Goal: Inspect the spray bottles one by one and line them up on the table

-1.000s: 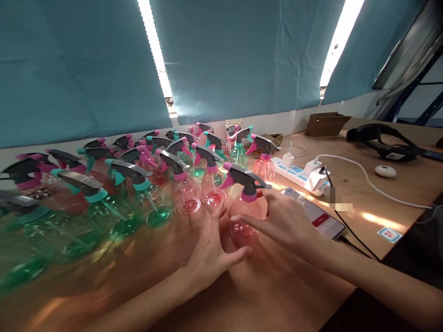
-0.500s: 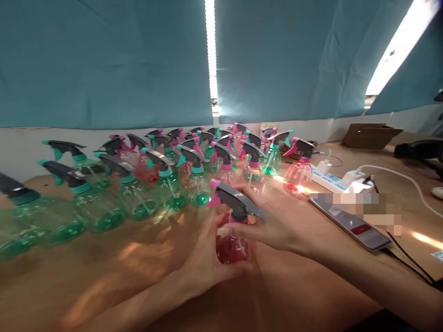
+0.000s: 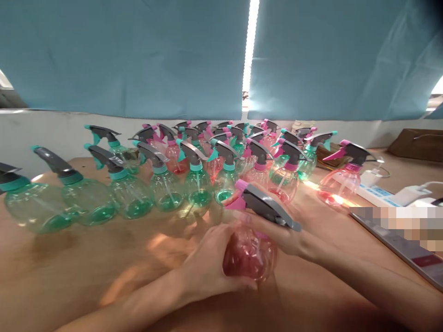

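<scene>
Two hands clasp a pink spray bottle [image 3: 249,258] above the near part of the wooden table [image 3: 114,258].
The left hand [image 3: 206,260] cups the bottle's round body from the left, its thumb along the lower front, while the right hand [image 3: 285,240] grips at the neck, just under the grey trigger head [image 3: 268,205]; so the bottle sits between both palms, its head slanting down to the right, though whether its base touches the tabletop I cannot tell. Behind it stand green spray bottles [image 3: 130,196] and other pink ones, with a smartphone [image 3: 389,240] near the right forearm.
</scene>
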### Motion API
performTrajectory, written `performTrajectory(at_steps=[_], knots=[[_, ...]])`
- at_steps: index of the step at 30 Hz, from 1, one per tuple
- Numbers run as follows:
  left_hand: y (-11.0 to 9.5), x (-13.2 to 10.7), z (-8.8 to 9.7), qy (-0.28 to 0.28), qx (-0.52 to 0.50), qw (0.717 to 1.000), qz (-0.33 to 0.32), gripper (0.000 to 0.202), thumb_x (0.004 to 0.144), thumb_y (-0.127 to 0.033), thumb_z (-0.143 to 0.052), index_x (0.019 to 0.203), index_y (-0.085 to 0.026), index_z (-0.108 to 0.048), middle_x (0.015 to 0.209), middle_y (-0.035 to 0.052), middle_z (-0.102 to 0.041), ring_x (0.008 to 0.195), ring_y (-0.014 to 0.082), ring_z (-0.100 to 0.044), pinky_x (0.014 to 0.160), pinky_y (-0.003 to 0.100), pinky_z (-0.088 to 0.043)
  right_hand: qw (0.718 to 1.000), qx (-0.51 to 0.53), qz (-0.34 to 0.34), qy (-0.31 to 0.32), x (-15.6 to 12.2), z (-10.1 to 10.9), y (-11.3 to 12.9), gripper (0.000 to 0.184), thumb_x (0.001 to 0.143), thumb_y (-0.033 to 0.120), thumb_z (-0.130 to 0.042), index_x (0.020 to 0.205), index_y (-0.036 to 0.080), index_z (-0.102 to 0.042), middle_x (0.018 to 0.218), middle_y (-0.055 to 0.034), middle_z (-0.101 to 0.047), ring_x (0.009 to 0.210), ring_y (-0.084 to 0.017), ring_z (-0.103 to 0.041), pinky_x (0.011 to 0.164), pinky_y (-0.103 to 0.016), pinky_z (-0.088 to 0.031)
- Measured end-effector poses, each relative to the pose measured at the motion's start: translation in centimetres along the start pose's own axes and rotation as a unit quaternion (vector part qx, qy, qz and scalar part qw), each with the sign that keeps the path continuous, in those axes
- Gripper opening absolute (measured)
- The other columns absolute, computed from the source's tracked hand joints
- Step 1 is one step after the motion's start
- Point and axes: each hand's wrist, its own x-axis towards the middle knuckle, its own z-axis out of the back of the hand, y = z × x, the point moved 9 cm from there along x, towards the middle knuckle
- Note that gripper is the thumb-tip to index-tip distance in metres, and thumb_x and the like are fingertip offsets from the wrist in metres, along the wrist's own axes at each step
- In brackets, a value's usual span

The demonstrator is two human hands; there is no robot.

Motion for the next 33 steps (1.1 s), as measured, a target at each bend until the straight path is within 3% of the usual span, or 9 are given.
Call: performTrajectory(at_steps=[4,8,12,23,26,33], knots=[[2.0,-0.6,-0.7,0.053,0.055,0.997,0.002,0.079,0.081,-0.059,-0.068,0.144,-0.022,-0.039,0.145,0.0144,-0.046,0.135,0.0364,-0.040,0.109,0.057,-0.033,0.998,-0.051,-0.008,-0.032,0.2,1.8,-0.8,0.027,0.082,0.034,-0.062,0.070,0.025,-0.039,0.059,0.0060,-0.034,0.051,-0.011,-0.030,0.044,-0.025,-0.029],[3.3,-0.9,-0.8,0.058,0.100,0.993,0.025,0.069,0.088,-0.056,-0.059,0.145,-0.020,-0.042,0.151,0.0149,-0.040,0.140,0.0374,-0.031,0.111,0.059,-0.029,0.992,-0.106,-0.018,-0.072,-0.1,4.2,-2.0,0.025,0.082,0.037,-0.060,0.070,0.025,-0.042,0.063,0.0039,-0.037,0.053,-0.013,-0.036,0.046,-0.026,-0.035],[3.2,-0.8,-1.1,0.068,0.113,0.991,0.023,0.066,0.091,-0.054,-0.055,0.146,-0.020,-0.041,0.153,0.0141,-0.037,0.142,0.0369,-0.028,0.110,0.059,-0.029,0.988,-0.138,0.000,-0.069,-0.1,5.2,-2.1,0.023,0.082,0.039,-0.059,0.071,0.026,-0.044,0.065,0.0024,-0.041,0.056,-0.015,-0.040,0.048,-0.027,-0.036],[3.2,-0.8,-1.0,0.048,0.118,0.992,0.010,0.062,0.093,-0.049,-0.055,0.146,-0.020,-0.040,0.152,0.0121,-0.039,0.141,0.0350,-0.032,0.112,0.056,-0.030,0.978,-0.193,0.020,-0.075,0.1,5.5,-1.0,0.039,0.085,0.037,-0.057,0.062,0.024,-0.029,0.060,0.0044,-0.025,0.049,-0.011,-0.023,0.041,-0.026,-0.023],[3.0,-0.7,-1.0,0.042,0.120,0.992,0.004,0.061,0.094,-0.047,-0.054,0.147,-0.020,-0.038,0.151,0.0119,-0.040,0.140,0.0342,-0.033,0.112,0.055,-0.030,0.972,-0.219,0.025,-0.086,0.0,5.7,-0.9,0.042,0.084,0.039,-0.059,0.060,0.023,-0.029,0.059,0.0042,-0.026,0.049,-0.011,-0.024,0.042,-0.026,-0.026],[2.9,-0.6,-1.2,0.056,0.131,0.990,0.003,0.062,0.095,-0.048,-0.052,0.147,-0.018,-0.037,0.152,0.0127,-0.038,0.141,0.0342,-0.031,0.113,0.055,-0.029,0.969,-0.211,-0.011,-0.131,-0.5,6.9,-2.9,0.037,0.078,0.051,-0.065,0.063,0.025,-0.043,0.062,0.0022,-0.043,0.055,-0.015,-0.045,0.051,-0.029,-0.043]])
